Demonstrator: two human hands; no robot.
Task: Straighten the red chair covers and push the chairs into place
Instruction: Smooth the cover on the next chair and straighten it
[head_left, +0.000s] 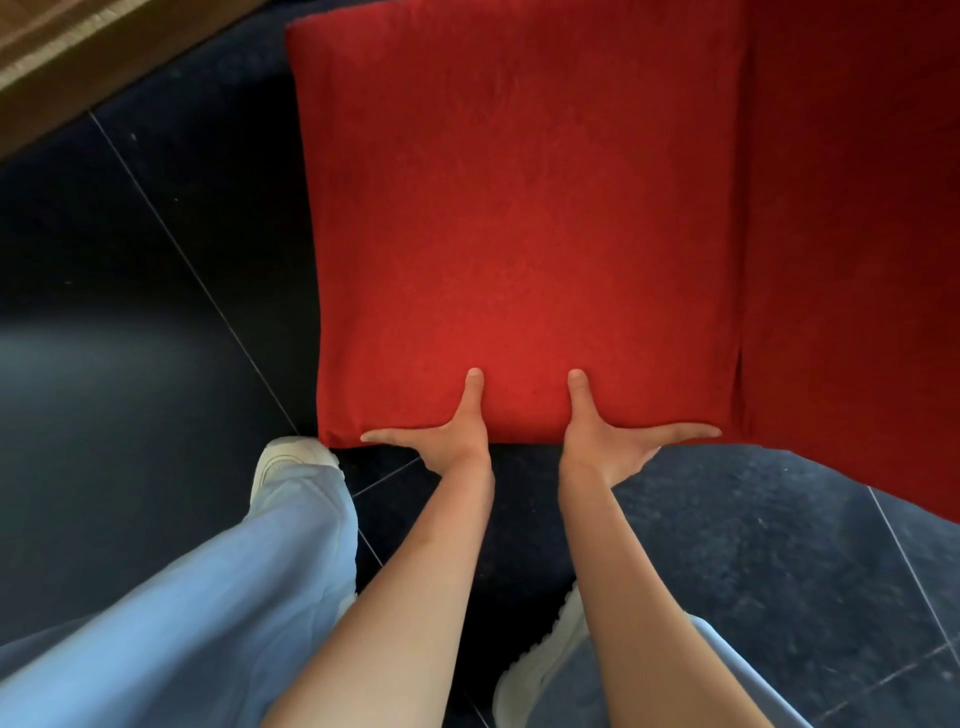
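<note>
Item: red textured fabric chair cover (519, 234), lying smooth over the seat just beyond the fingers. Left hand (447, 431) and right hand (613, 441) press its near edge, fingers spread flat, thumbs on top. Straightening looks nearly done; pushing-in remains.

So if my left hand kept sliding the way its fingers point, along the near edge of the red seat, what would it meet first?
The left hand points left along the red seat cover. It would likely run off the cover's near-left corner, then pass over the white shoe and dark floor. Depth is unclear.
</note>
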